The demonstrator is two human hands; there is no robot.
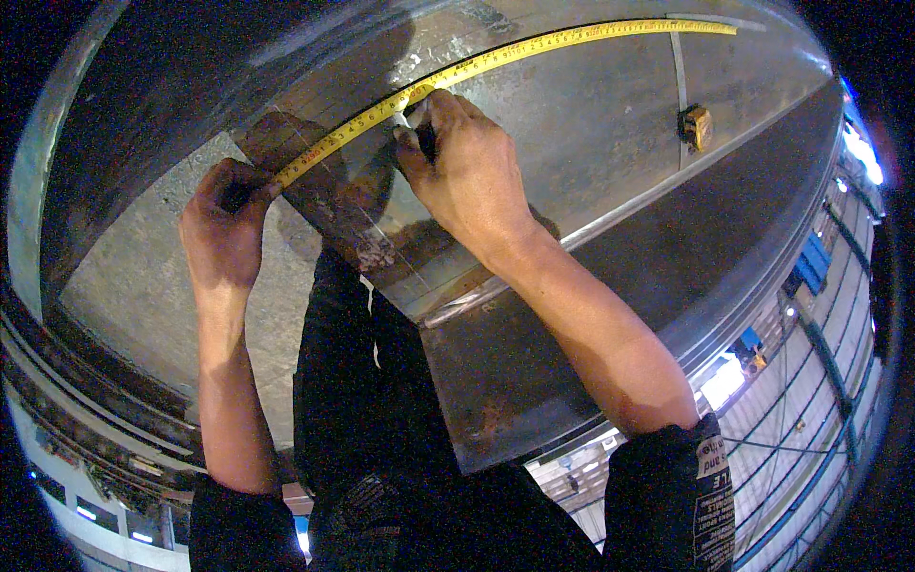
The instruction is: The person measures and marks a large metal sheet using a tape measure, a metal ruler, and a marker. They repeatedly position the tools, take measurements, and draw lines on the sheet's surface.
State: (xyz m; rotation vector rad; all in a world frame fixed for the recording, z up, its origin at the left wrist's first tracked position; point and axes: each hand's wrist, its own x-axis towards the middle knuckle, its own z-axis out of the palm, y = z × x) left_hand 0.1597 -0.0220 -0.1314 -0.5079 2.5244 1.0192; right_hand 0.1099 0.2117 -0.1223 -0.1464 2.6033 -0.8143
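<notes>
One tape: likely held for straightness.
Left hand: ten o'clock, pinching it.
Right hand: twelve, pinching pale stub.

yellow measuring tape: black and red numerals | right sleeve: pale lettering | shirt front: faint, unreadable print

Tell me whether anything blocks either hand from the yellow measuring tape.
Nothing visible does. The left hand pinches the measuring tape near its lower-left end. The right hand is at the tape's lower edge, with a small white piece between its fingers. The yellow-and-black case lies apart, off to the right.
</notes>
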